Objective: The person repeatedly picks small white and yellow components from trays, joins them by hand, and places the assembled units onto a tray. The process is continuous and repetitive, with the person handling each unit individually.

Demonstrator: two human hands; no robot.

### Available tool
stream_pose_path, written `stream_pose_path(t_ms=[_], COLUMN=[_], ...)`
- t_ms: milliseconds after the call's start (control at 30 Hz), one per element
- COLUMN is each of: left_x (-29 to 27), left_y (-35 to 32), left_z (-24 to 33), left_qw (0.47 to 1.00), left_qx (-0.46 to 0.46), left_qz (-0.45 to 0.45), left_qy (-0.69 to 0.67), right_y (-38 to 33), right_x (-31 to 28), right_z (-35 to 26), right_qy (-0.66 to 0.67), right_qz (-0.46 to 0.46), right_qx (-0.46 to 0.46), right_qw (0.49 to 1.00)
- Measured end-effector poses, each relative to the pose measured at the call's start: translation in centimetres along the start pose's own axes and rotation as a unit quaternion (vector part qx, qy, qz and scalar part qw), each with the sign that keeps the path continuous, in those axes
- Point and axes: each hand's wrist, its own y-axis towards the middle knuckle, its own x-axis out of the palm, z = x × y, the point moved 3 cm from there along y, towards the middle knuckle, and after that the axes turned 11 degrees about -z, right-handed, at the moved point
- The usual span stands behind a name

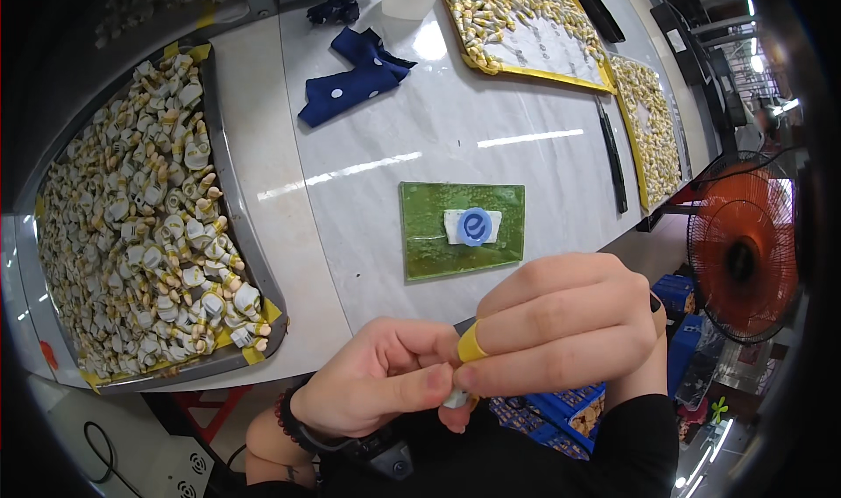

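Close to my body, my two hands meet with their fingertips pinched together. My left hand [381, 380] is closed, thumb and fingers gripping a small whitish piece [455, 399] that is mostly hidden. Pressed against the same spot is my right hand [561, 323], also closed, with a yellow band [471, 342] around one finger. Beyond them a green glass-like plate [420, 257] lies on the table. On it sits a white pad [452, 226] carrying a round blue piece [475, 226] with a dark curved mark.
At left stands a metal tray [229, 191] heaped with small white, yellow and flesh-toned parts. A yellow-edged tray [547, 79] of similar pieces is at the far right, beside another yellow-edged tray [629, 139]. Navy dotted cloth [355, 82], a black pen-like tool [611, 156] and an orange fan [743, 253] also show.
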Motion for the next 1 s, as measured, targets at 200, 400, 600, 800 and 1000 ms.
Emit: stream_pose_path(t_ms=[200,400,600,800,1000], left_x=[1.4,2.1,2.1,1.9,1.1], left_y=[-0.4,-0.4,0.4,0.0,-0.3], left_z=[1.7,3.3,3.1,2.9,2.0], left_qw=[0.972,0.82,0.796,0.775,0.826], left_qx=[0.073,0.196,0.207,0.144,0.113], left_qz=[0.096,0.093,0.085,0.079,0.131], left_qy=[0.203,0.53,0.563,0.611,0.537], right_y=[0.0,-0.6,-1.1,-4.5,-14.0], right_x=[-0.5,-0.6,-0.2,-6.6,-21.1], right_z=[-0.8,-1.9,-3.0,-2.5,3.6], right_qy=[-0.013,-0.11,-0.132,-0.226,-0.438], right_qz=[0.026,0.021,0.025,0.111,0.15], right_qx=[0.051,0.002,0.023,0.048,0.472], right_qw=[0.998,0.994,0.991,0.967,0.75])
